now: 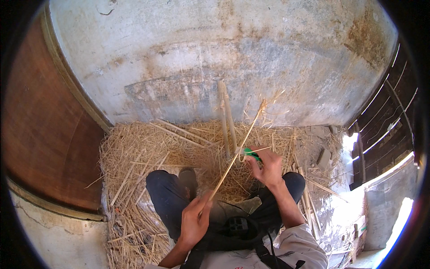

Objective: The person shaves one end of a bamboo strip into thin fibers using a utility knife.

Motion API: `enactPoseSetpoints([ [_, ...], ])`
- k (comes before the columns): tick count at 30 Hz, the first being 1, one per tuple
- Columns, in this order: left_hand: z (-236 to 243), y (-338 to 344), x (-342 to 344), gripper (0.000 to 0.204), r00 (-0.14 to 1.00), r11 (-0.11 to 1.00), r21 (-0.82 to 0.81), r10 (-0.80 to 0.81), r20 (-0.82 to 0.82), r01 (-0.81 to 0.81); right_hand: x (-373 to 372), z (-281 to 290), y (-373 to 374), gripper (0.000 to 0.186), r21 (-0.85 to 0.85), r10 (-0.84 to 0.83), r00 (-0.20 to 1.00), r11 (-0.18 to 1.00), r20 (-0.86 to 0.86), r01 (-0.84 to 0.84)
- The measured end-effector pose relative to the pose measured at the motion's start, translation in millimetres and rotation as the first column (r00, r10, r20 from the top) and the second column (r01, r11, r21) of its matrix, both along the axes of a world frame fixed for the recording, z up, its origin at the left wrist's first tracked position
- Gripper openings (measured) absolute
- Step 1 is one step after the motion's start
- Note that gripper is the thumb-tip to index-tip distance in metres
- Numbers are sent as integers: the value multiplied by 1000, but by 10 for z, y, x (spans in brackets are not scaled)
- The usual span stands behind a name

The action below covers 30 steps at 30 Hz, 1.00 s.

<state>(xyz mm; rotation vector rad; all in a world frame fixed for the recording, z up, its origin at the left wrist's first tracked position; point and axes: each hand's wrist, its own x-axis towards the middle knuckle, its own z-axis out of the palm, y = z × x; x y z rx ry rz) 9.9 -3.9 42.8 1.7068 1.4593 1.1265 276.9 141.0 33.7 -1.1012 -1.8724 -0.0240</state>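
My left hand (195,220) is closed round the near end of a long, thin bamboo strip (227,172), which slants up and away to the right. Frayed, curly shavings (263,104) hang at the strip's far end, close to the wall. Midway along it, my right hand (268,168) grips a small green tool (252,154) with a dark part, set beside the strip. My fingers cover much of this tool, so its exact kind is hard to make out. A thin pale curl (242,154) loops off the strip at the tool.
Two bamboo poles (231,119) lean on the stained wall (188,58) ahead. Shavings and split strips (134,179) cover the floor round my bent legs. A brown wooden panel (49,121) stands left; a brick-like block (323,158) lies right, near a dark slatted wall (389,98).
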Motion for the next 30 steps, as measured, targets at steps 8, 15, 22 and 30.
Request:
enactPoseSetpoints([
  [8,-157,-232,-27,25,997,993,-119,-8,75,17,411,144,222,20,-120,-213,973,972,-91,202],
  [15,-135,-241,-100,34,997,984,-166,-67,24,70,458,172,261,20,-141,-257,962,960,-92,243],
  [22,-281,-130,-193,32,1000,990,-138,-3,22,6,737,25,416,33,-630,-110,725,593,-680,-501],
  [30,-170,78,-268,43,976,976,-33,215,21,-215,865,-99,328,51,-566,-61,954,815,-293,-122],
])
